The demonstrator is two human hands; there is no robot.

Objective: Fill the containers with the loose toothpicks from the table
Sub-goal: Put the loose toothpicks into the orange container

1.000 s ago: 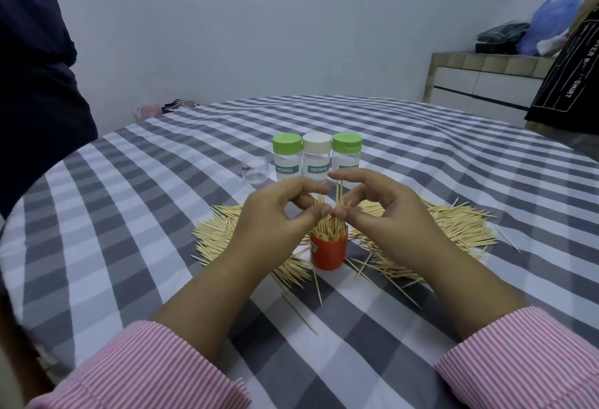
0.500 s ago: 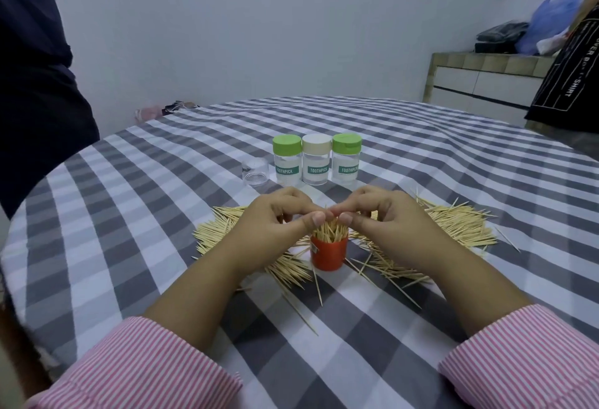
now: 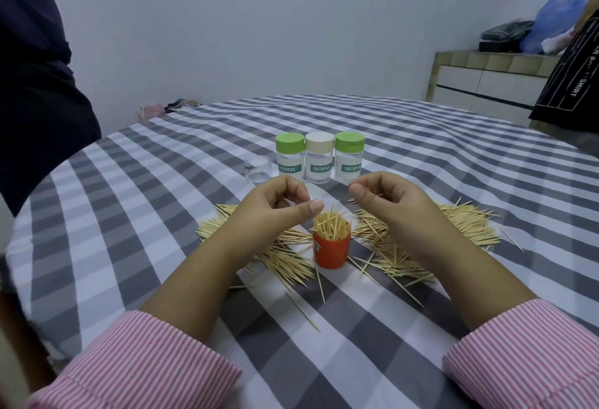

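Note:
A small red cup [image 3: 332, 251] stands upright on the checked tablecloth [image 3: 136, 214], packed with toothpicks [image 3: 330, 223] that stick out of its top. My left hand [image 3: 278, 204] hovers just left of the cup with curled fingers, its thumb reaching over the toothpick tips, and holds nothing I can see. My right hand [image 3: 385, 197] hovers up and to the right, fingers curled, with a thin toothpick end showing against its palm. Loose toothpicks lie in a left pile [image 3: 259, 246] and a right pile [image 3: 460, 223], partly hidden by my forearms.
Behind the cup stand three capped jars labelled toothpick: green [image 3: 290, 158], beige [image 3: 319, 160], green [image 3: 349, 158]. A small clear lidless jar [image 3: 258, 170] sits to their left. A person in dark clothing [image 3: 35, 84] is at the table's left, another [image 3: 570, 77] at the right.
Both hands were pinched together over the cup, pressing toothpicks down into it. They have since lifted and moved apart, leaving the bundle standing in the cup.

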